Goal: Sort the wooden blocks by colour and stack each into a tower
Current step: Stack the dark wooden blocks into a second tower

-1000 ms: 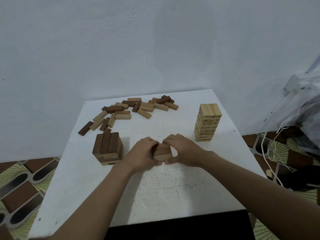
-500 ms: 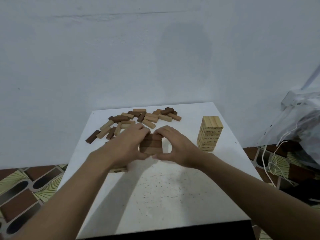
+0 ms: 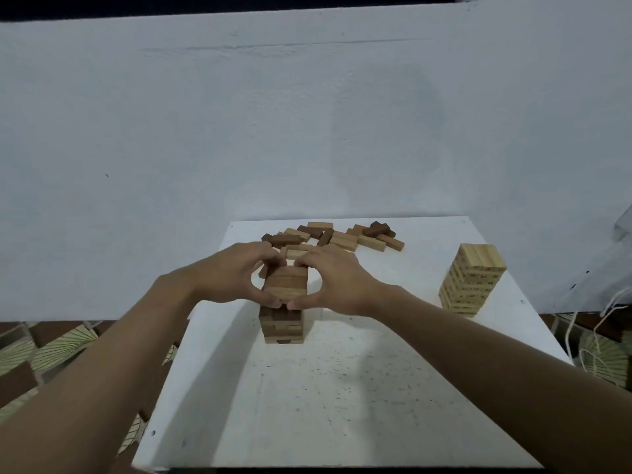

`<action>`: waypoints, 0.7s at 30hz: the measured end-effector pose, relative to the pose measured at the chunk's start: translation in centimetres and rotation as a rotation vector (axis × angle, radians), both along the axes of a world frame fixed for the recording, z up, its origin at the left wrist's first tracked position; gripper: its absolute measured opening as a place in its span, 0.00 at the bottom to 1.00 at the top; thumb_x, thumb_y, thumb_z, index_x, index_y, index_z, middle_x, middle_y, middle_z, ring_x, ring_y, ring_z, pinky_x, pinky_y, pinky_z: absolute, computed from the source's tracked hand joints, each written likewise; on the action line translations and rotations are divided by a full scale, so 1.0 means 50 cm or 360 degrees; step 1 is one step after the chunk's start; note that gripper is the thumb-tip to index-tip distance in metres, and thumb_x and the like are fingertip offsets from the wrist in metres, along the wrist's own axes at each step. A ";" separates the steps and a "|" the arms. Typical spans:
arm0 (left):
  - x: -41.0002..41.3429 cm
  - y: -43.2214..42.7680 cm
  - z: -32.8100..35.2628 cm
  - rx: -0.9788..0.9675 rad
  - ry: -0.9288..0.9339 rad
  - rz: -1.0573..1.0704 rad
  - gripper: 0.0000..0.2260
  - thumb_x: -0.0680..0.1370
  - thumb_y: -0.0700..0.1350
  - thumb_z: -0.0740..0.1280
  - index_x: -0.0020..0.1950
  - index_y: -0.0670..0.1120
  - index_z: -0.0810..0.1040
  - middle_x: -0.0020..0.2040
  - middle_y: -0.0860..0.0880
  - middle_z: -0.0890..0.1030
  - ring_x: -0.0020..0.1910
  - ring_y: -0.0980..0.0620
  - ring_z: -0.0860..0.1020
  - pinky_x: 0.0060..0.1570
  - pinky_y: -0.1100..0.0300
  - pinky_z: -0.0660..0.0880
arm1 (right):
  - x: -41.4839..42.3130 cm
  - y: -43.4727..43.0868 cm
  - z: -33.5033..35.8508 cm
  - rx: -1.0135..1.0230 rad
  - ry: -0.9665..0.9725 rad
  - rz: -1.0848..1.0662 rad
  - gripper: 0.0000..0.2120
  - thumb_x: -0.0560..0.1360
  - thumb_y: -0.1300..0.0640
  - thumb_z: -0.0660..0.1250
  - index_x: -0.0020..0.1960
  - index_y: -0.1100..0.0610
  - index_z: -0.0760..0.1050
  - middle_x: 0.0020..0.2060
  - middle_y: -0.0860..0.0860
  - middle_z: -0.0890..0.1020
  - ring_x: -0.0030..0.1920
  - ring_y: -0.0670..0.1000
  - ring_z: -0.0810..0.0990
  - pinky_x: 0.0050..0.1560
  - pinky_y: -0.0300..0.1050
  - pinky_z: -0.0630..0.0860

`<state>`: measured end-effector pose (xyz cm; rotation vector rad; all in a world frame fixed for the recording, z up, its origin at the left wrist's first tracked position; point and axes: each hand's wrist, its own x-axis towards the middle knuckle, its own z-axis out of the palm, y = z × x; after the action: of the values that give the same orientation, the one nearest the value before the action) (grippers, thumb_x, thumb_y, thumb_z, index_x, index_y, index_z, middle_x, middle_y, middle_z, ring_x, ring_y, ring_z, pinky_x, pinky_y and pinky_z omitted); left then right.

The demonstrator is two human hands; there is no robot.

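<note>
Stacking step: left hand (image 3: pixel 236 271) and right hand (image 3: pixel 338 278) clamp a brown bundle (image 3: pixel 285 283) over the brown tower (image 3: pixel 282 328); next move likely needs square lowering.

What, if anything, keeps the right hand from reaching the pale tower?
Likely yes: only bare table lies between the right hand and the pale tower. But it and the left hand hold a brown block stack, to set down first.

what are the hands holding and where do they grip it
Both hands hold a small stack of brown blocks: left hand on its left side, right hand on its right.
</note>
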<state>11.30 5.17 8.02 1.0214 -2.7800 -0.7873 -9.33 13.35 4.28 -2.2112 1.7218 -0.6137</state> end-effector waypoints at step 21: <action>0.027 -0.019 -0.068 0.0078 0.0024 0.0066 0.28 0.67 0.52 0.83 0.63 0.54 0.77 0.58 0.58 0.78 0.59 0.62 0.73 0.59 0.62 0.71 | 0.026 -0.007 -0.034 0.0185 0.0149 -0.0097 0.33 0.68 0.33 0.73 0.67 0.48 0.73 0.62 0.43 0.75 0.66 0.46 0.65 0.67 0.57 0.63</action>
<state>12.65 4.19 4.64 1.0725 -2.7303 -0.8584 -8.01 13.01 2.61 -2.1459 1.8276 -0.4185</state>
